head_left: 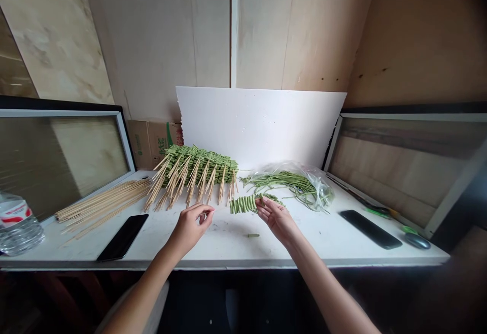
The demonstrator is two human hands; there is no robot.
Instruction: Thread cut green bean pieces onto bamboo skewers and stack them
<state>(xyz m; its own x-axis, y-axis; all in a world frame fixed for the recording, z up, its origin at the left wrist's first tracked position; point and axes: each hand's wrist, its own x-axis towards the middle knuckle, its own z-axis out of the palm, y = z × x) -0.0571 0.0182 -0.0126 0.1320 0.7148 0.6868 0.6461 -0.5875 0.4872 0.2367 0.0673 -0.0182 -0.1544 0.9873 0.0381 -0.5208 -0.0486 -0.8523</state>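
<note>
My left hand is closed in a pinch on the bare end of a thin bamboo skewer, most of which is hidden by the fingers or too fine to make out. Short cut pieces of long green beans sit side by side along that skewer, to the right of the left fingers. At the row's right end, my right hand pinches a bean piece between thumb and fingertips. Below the hands, one loose bean piece lies on the white table.
Finished bean skewers are stacked behind my left hand, sticks pointing toward me. Loose bamboo skewers lie left, near a phone and water bottle. Whole long beans rest in a plastic bag. At right are a dark phone and a mouse.
</note>
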